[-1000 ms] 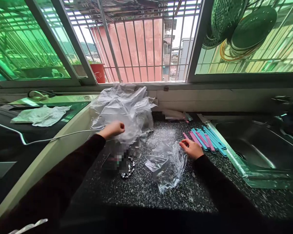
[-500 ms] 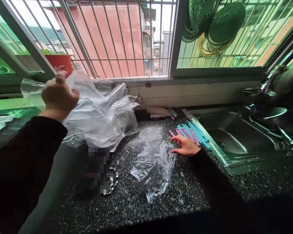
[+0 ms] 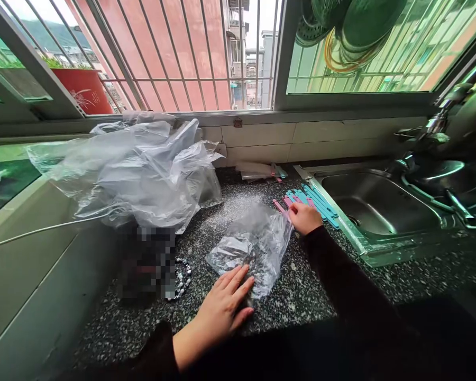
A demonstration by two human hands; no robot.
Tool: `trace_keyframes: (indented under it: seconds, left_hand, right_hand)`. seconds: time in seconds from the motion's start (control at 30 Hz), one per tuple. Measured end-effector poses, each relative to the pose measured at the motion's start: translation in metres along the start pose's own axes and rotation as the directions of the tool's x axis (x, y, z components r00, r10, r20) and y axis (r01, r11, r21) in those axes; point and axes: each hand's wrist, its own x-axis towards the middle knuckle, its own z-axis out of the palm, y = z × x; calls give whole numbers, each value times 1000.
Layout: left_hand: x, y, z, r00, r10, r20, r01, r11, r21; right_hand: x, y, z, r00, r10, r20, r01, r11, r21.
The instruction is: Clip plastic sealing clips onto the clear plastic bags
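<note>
- The clear plastic bag lay crumpled on the speckled countertop, between the pile of plastic bags and the sink.
- The left hand was palm down, its fingers spread, fingertips on the bag's near edge.
- The right hand had its thumb and fingertips drawn together at the bag's upper right edge (whether they pinched the film or a strip, I could not tell).
- Pink and turquoise strips lay just beyond that hand, beside the sink.
- A beaded bracelet lay left of the bag, next to a pixelated patch.
</note>
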Motion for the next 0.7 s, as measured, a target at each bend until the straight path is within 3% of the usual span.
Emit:
trace_keyframes:
  seconds: [0.2, 0.33, 0.43, 0.6, 0.7]
  left_hand:
    - [-1, -2, -1, 999, -44, 24, 44, 999, -10]
    - [-10, -5, 0, 998, -65, -10, 65, 998, -3]
    - [-21, -13, -1, 996, -69, -55, 68, 997, -26]
    - [-47, -22, -11, 988, -73, -134, 61, 994, -96]
    - [-60, -21, -21, 982, -71, -174, 51, 992, -120]
  right_hand:
    - [12, 29, -12, 968, 203, 149, -202, 979, -28]
    - [15, 58, -13, 980, 124, 158, -167, 939, 302]
    - [16, 69, -14, 992, 61, 112, -102, 909, 404]
    - [13, 47, -9, 997, -42, 65, 6, 878, 478]
    - [9, 22, 1, 972, -176, 156, 61, 829, 555]
